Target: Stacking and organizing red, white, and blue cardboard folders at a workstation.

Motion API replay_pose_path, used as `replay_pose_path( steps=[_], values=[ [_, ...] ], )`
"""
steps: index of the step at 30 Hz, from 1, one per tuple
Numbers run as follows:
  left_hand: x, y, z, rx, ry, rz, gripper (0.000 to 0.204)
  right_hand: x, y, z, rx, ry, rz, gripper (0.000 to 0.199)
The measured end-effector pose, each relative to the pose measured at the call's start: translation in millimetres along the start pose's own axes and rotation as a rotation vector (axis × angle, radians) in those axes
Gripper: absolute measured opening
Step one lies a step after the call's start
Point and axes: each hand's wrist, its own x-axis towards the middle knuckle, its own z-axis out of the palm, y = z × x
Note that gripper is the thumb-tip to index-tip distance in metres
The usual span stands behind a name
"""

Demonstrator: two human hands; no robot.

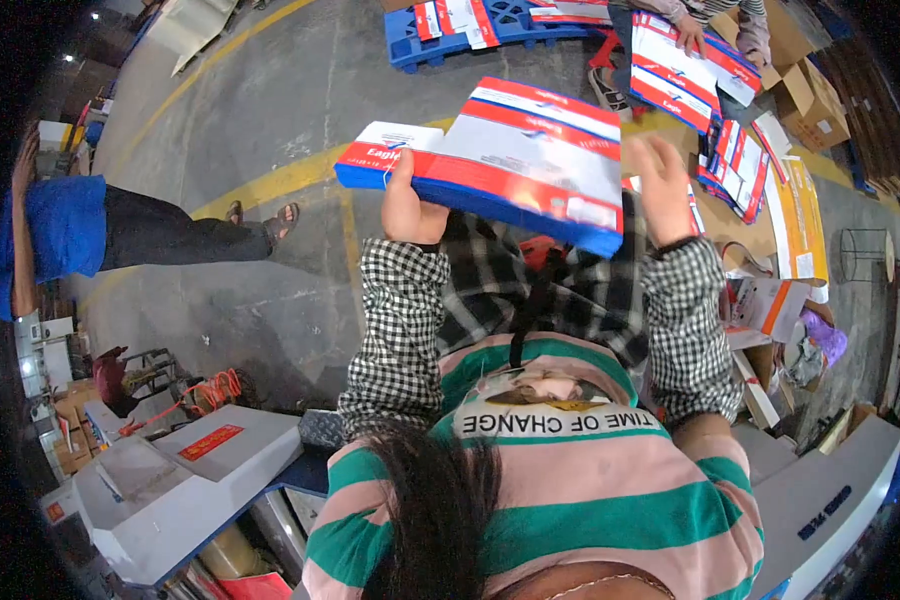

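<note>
A thick stack of flat, printed carton blanks point(540, 140) in red, white and blue is held up in front of my body, tilted, its blue edges toward me. My left hand point(410, 205) grips the stack's left part, the thumb on top and the other fingers hidden beneath. At the stack's right end is my right hand point(660, 190), slightly blurred, its fingers partly bent and apart with nothing seen between them. Whether its fingertips touch the stack's edge I cannot tell.
More blanks lie on a blue pallet point(450, 40) ahead. At the upper right a co-worker's hand point(690, 35) rests on a pile of similar blanks point(670, 80). Brown boxes point(815, 105) stand beyond. A person in a blue shirt point(65, 235) stands at left. A grey machine point(180, 480) is at lower left.
</note>
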Motion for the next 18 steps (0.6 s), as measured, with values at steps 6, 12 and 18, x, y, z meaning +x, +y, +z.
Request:
replay_pose_path(
  steps=[6,12,18],
  values=[
    [-10,-6,-6,-0.005,-0.021,0.016,0.045,-35,3,-6,0.967,-0.617,0.867,0.065],
    [-19,-23,-7,-0.024,-0.117,-0.084,0.051,-33,2,0,0.907,-0.442,0.821,0.044],
    [-32,10,-50,0.115,0.058,-0.292,0.069,-39,22,-32,0.821,-0.319,0.521,0.040]
  ],
)
